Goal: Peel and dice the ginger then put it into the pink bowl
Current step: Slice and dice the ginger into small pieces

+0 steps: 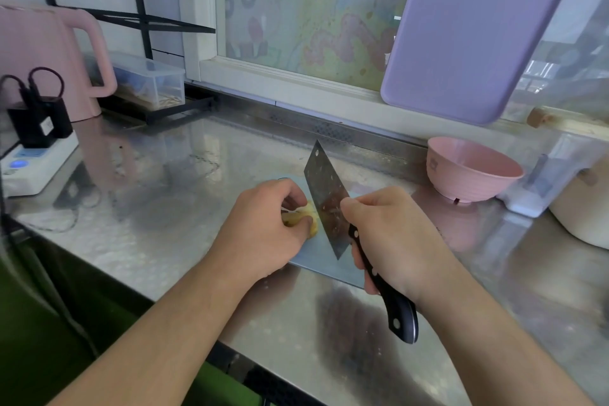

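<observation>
Left hand (263, 227) curled over pale yellow ginger piece (308, 217), pinning it to steel cutting plate (316, 260). Right hand (392, 237) clamped round black-handled steel cleaver (329, 204), blade against ginger. Round pink bowl (474, 168) farther right, apart.

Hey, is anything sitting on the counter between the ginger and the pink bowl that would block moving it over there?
Only the cleaver, held by the right hand, stands right beside the ginger on the bowl's side. Past the blade, the steel counter up to the pink bowl shows nothing in the way.
</observation>
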Tool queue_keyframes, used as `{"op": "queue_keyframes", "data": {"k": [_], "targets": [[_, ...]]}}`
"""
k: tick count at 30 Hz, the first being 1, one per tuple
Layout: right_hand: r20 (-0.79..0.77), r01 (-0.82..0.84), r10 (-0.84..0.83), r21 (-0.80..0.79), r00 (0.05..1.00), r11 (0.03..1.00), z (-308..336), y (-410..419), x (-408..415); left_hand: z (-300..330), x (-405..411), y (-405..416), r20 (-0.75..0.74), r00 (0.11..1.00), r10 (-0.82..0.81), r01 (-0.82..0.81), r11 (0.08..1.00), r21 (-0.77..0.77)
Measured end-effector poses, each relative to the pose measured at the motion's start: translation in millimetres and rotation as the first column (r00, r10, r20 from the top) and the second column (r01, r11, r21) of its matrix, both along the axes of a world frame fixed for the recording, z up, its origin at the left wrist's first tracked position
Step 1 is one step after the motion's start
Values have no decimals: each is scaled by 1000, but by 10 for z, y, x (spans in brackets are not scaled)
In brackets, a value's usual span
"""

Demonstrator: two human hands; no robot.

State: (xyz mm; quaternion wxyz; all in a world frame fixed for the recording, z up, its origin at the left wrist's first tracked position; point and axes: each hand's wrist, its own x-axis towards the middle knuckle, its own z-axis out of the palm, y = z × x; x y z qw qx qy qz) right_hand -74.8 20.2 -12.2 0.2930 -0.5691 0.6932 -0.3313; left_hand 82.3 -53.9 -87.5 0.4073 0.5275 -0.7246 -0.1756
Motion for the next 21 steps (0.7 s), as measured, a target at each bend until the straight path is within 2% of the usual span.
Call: {"op": "queue_keyframes", "data": {"k": [5,21], "targets": [[-17,-15,15,-1,1000,1000,34,34,24,2,3,5,-11,999,49,-49,999,15],[17,-12,11,33,1000,999,73,96,42,0,-7,10,48,998,39,-38,999,-25]]}}
